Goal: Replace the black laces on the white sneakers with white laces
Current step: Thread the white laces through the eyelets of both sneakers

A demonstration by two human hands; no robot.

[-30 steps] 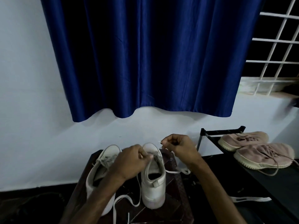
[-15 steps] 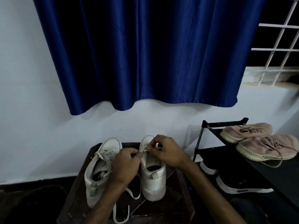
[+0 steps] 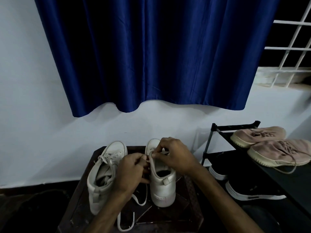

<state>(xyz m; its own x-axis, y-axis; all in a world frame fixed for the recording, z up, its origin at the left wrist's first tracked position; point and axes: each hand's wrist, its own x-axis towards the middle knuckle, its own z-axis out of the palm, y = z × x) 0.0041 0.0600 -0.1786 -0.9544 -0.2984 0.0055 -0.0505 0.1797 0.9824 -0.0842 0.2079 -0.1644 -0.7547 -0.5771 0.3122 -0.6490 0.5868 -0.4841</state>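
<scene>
Two white sneakers stand heel-toward-me on a dark wooden stool (image 3: 80,202). The left sneaker (image 3: 104,175) carries white laces across its top. Over the right sneaker (image 3: 162,187), both hands meet at the eyelets. My left hand (image 3: 131,172) pinches the white lace (image 3: 139,199) at the shoe's left edge, and the lace's loose length trails down onto the stool. My right hand (image 3: 175,157) pinches a lace end above the tongue. My fingers hide the eyelets. No black lace shows.
A black shoe rack (image 3: 235,130) stands to the right with two pink sneakers (image 3: 277,152) on top and black sneakers (image 3: 252,189) below. A white wall, a blue curtain (image 3: 159,56) and a barred window (image 3: 289,52) are behind.
My right hand came in from the right, where it had drawn the lace out, and now meets my left hand over the right sneaker's eyelets. The camera view has also shifted slightly.
</scene>
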